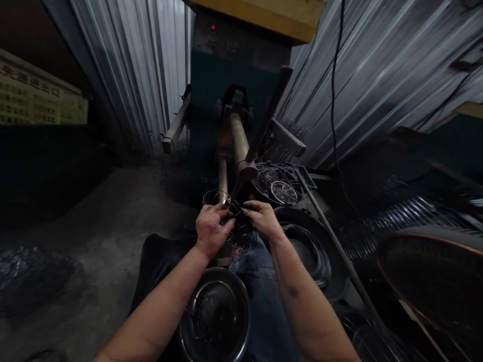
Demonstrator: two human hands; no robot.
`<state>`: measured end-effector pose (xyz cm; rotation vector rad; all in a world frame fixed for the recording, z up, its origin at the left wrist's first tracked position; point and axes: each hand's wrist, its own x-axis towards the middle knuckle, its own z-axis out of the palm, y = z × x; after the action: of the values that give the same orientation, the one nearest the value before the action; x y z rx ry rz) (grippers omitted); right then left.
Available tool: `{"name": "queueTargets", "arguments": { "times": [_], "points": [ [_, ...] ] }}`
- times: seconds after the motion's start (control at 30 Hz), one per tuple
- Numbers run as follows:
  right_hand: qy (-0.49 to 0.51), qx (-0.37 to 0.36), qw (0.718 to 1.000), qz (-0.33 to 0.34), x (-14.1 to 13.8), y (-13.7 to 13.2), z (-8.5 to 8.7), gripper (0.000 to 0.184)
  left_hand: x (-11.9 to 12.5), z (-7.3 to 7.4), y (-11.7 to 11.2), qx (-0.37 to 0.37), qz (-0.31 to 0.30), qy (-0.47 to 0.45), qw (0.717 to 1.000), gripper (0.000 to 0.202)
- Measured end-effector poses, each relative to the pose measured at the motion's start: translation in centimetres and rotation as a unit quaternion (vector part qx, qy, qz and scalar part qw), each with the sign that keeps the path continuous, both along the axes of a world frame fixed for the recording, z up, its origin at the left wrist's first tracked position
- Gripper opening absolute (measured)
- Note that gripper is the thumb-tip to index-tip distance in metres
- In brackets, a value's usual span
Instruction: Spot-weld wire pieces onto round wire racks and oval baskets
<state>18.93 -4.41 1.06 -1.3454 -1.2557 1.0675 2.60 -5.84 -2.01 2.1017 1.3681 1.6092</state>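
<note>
My left hand [213,229] is closed, its thumb and fingers pinching a thin bent metal wire; a small orange patch shows at its fingers. Opposite it, my right hand [264,218] pinches the wire's other side between thumb and forefinger. A round wire frame [245,240] hangs below and between the hands, partly hidden by them. Just beyond my fingertips are the tips of a machine with a thick upper metal arm [238,136] and a thinner lower bar [223,178]. The exact contact there is too dark to make out.
A metal bowl [245,322] with small dark pieces sits by my lap. Right of it lie a coil of wire [323,261], a tub of wire parts [284,192] and a long bar [332,226]. The green machine body [206,75] stands ahead, a yellow crate [41,95] at left.
</note>
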Motion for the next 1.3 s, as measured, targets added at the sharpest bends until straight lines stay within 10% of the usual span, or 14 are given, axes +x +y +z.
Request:
{"name": "queueTargets", "arguments": {
  "times": [0.67,1.03,1.3],
  "points": [
    [-0.036,0.034,0.999,-0.005,-0.6,0.8,0.0,0.022,-0.7,0.2,1.0,0.033,-0.043,0.002,0.999,0.009],
    [0.108,-0.082,0.991,-0.004,6.6,-5.5,-5.3,0.038,-2.2,-10.0,-2.4,0.055,0.003,0.131,0.990,0.045],
    [0.098,-0.027,0.993,-0.055,5.0,-5.9,-7.6,0.025,0.2,-11.2,-1.1,0.004,-0.024,0.203,0.979,0.048]
  ]
}}
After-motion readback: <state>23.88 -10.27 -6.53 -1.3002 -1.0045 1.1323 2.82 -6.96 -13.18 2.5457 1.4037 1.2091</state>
